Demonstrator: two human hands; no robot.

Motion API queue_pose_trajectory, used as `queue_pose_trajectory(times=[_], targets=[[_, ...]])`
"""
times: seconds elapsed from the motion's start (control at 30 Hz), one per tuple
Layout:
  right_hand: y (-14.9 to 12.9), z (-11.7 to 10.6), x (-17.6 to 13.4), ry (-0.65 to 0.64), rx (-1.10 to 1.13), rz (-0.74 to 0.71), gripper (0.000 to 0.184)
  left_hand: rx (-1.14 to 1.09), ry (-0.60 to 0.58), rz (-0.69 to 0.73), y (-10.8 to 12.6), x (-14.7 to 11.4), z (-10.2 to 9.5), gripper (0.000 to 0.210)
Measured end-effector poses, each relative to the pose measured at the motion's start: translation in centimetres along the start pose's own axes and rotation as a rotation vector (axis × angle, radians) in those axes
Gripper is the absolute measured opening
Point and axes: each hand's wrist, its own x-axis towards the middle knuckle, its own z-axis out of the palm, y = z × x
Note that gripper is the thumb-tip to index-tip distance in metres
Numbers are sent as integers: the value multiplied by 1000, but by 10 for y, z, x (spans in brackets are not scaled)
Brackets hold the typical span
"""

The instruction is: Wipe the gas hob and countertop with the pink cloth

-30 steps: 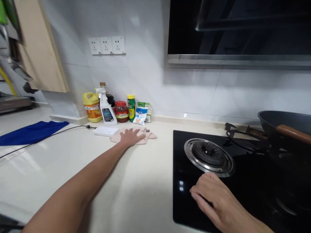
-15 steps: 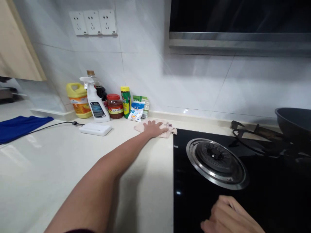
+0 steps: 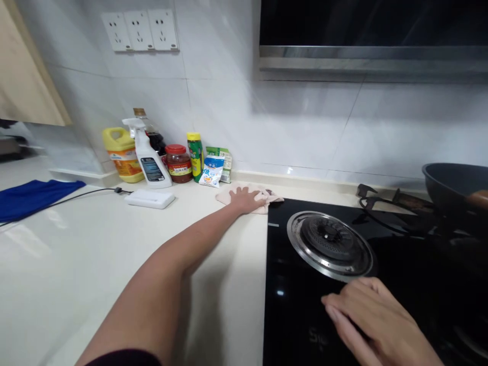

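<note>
My left hand [image 3: 244,200] reaches far forward and lies with fingers spread on a pale pink cloth [image 3: 224,195]. That cloth is flat on the white counter [image 3: 229,264], against the back-left corner of the black glass stove [image 3: 290,325]. Some of the cloth is hidden under the palm. Over the front of the stove hangs my right hand [image 3: 381,317], its fingers curled in and nothing visible in them. A round burner [image 3: 331,244] with a silver ring lies just beyond it.
Along the wall stand a yellow jug [image 3: 122,157], a white spray bottle [image 3: 150,157], a red-lidded jar [image 3: 178,163], a green bottle [image 3: 195,157] and packets [image 3: 211,171]. A white box [image 3: 149,199] with a cable and a blue cloth [image 3: 34,198] lie left. A dark wok [image 3: 446,188] sits right.
The cloth under my left hand has slid slightly right, its edge now over the stove's corner. My right hand has risen further into view. The whole view has shifted a little.
</note>
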Motion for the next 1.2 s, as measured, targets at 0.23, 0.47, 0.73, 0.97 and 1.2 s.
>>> queue_pose_trajectory(times=[0.23,0.47,0.73,0.97,1.2], targets=[[23,7,-5,119,12,93,13,43,-10,81,12,-98,-3,73],[39,14,-10,132,-90,230,23,47,-16,175,16,-210,-14,71],[39,20,-14,86,-77,228,27,-3,13,339,9,-352,-28,64],[43,22,-15,52,-69,208,29,16,-68,177,-41,-410,-47,62],[43,17,-14,41,-97,196,29,191,28,-272,-123,-394,-48,67]])
